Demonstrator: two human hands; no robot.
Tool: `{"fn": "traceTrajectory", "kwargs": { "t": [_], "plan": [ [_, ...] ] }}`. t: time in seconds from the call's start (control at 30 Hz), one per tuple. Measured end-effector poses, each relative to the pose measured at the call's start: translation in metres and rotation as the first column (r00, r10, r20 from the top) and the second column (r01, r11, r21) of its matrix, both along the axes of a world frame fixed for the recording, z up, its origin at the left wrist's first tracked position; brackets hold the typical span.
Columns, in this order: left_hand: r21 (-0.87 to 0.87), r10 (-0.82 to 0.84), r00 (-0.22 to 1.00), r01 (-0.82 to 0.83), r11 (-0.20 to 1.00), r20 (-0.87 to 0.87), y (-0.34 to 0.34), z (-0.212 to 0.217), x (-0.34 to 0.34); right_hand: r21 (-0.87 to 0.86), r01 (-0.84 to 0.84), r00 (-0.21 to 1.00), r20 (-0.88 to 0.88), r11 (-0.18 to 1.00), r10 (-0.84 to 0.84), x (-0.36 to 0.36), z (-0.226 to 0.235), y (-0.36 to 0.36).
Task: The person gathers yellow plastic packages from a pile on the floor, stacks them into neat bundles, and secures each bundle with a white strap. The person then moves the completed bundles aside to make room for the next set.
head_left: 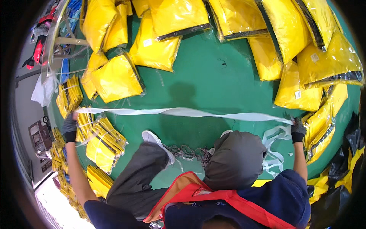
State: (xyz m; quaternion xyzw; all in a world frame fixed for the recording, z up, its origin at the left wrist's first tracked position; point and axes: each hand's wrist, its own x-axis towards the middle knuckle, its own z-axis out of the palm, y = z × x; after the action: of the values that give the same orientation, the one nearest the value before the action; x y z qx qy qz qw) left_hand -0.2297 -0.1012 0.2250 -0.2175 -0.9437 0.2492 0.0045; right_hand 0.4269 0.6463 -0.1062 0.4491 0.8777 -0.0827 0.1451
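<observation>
A long white plastic strap [183, 112] is stretched across in front of me, slightly twisted, between my widely spread arms. At its left end, my left hand [69, 128] in a dark glove is closed on it, beside tied bundles of flat yellow packets [103, 143]. The other end is gripped by my right hand [298, 130], also gloved, close to a yellow wrapped package [320, 124]. From the right hand a loose length of the strap hangs in curls down to the green floor [206, 84]. My fingers are partly hidden by the gloves' dark fabric.
Yellow packages [179, 17] in clear plastic lie in an arc at the far side, left and right. A tangle of cord [187, 152] rests between my feet. Black and yellow sheeting [339, 171] is heaped at the right; a white bag [44, 89] is at the left.
</observation>
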Motion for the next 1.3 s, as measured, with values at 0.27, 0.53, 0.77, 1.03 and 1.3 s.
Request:
{"fn": "traceTrajectory", "kwargs": {
  "t": [0.27, 0.53, 0.77, 1.03, 1.3],
  "plan": [
    [0.048, 0.335, 0.808, -0.407, 0.912, 0.485, -0.003, -0.241, 0.035, -0.206, 0.084, 0.996, 0.018, 0.975, -0.082, -0.017, 0.036, -0.021],
    [0.755, -0.492, 0.861, 0.236, 0.612, 0.129, 0.328, -0.292, 0.219, -0.155, 0.008, 0.983, -0.181, 0.988, -0.037, -0.02, 0.044, -0.089],
    [0.551, -0.772, 0.456, 0.542, 0.635, 0.442, 0.402, -0.334, 0.319, -0.301, 0.221, 0.896, -0.314, 0.928, -0.315, 0.024, 0.057, -0.097],
    [0.906, -0.864, 0.481, 0.284, 0.313, 0.148, 0.518, -0.242, 0.299, 0.363, 0.353, 0.884, -0.432, 0.863, -0.18, -0.042, 0.085, -0.028],
    [0.801, -0.838, 0.52, 0.424, 0.423, 0.167, 0.47, -0.266, 0.285, 0.157, 0.623, 0.271, -0.962, 0.766, -0.023, -0.183, 0.142, 0.1]
  ]
}}
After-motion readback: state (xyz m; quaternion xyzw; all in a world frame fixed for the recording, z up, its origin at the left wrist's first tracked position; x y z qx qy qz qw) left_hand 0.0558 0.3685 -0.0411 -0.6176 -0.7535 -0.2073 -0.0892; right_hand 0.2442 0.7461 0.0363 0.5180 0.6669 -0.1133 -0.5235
